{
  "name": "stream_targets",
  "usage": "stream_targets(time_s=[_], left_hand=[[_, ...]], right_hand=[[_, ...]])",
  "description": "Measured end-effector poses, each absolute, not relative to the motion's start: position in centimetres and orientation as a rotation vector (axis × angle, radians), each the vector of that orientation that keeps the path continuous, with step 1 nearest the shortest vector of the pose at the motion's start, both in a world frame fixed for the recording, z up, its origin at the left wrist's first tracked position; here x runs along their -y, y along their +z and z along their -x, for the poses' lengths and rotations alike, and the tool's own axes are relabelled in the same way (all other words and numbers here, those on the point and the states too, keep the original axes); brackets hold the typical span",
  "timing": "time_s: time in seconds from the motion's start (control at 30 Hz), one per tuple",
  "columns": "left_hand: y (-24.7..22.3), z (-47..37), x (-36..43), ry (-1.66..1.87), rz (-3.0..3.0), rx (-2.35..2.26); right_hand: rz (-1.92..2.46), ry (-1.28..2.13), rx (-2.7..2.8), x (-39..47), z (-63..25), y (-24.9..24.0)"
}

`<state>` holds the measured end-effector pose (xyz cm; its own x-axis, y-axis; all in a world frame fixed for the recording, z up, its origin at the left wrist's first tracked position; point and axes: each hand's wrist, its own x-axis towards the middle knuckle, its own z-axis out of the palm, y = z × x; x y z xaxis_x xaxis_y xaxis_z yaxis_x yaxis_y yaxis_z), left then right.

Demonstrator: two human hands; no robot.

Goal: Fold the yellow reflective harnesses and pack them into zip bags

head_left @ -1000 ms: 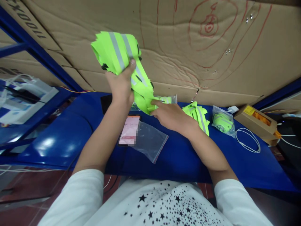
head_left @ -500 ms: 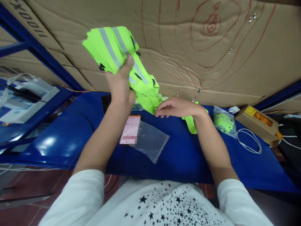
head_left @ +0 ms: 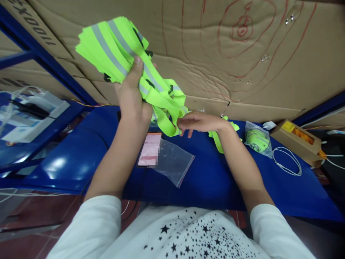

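A thick bundle of neon-yellow reflective straps, with grey stripes and black clips, is held up and tilted. My left hand is closed around it, thumb lying across the front. From its lower end, loose strap loops hang toward my right hand. That hand pinches the loops at their lower right, its other fingers loosely bent; the exact grip is partly hidden. Behind my right wrist, more neon-yellow strap lies on the blue table. A clear zip bag lies below the hands.
A phone lies partly under the clear bag. To the right are a packed bag of neon strap, a coiled white cable and a cardboard box. A cardboard wall rises behind the table. White equipment stands at left.
My left hand has moved up and to the left with the bundle. The strap loops between the hands have spread wider, while my right hand has stayed nearly in place.
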<state>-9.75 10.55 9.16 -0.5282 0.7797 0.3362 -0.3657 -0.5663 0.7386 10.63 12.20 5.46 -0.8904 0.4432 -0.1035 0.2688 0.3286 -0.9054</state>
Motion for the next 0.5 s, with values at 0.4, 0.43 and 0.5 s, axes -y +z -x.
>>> stream_targets(time_s=[0.4, 0.43, 0.5], left_hand=[[8.6, 9.3, -10.7, 2.013, -0.916, -0.718], [8.6, 9.4, -10.7, 2.003, -0.909, -0.69], [8.7, 9.6, -10.9, 1.982, -0.874, -0.649]], right_hand=[[0.718, 1.059, 2.47, -12.2, -13.4, 7.3], [0.67, 1.112, 2.449, -12.1, -13.1, 7.2], [0.566, 1.256, 2.358, -12.1, -12.3, 6.7]])
